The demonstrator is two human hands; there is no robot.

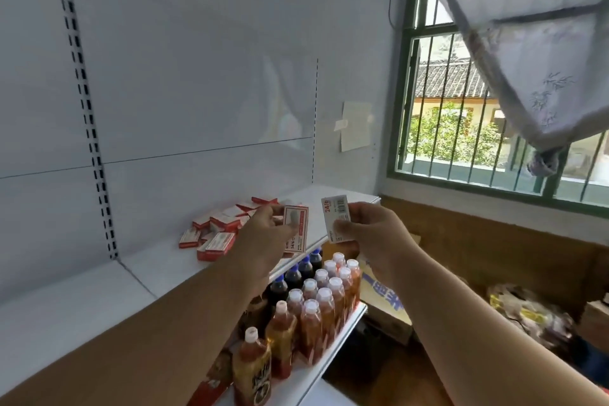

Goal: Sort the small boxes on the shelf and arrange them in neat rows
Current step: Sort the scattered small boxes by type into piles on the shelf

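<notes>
While raised over shelf (158, 273), left hand (263, 231) pinching box (295, 229), right hand (369, 234) pinching carton (336, 217)

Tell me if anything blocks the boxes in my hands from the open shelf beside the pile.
Nothing visible does. The left hand and right hand each hold a small box above the white shelf, bare in front of the loose pile of red-and-white boxes.

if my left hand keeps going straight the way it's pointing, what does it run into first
Probably the loose pile of red and white boxes on the top shelf, just beyond the left hand and the box it holds. Depth is unclear.
</notes>
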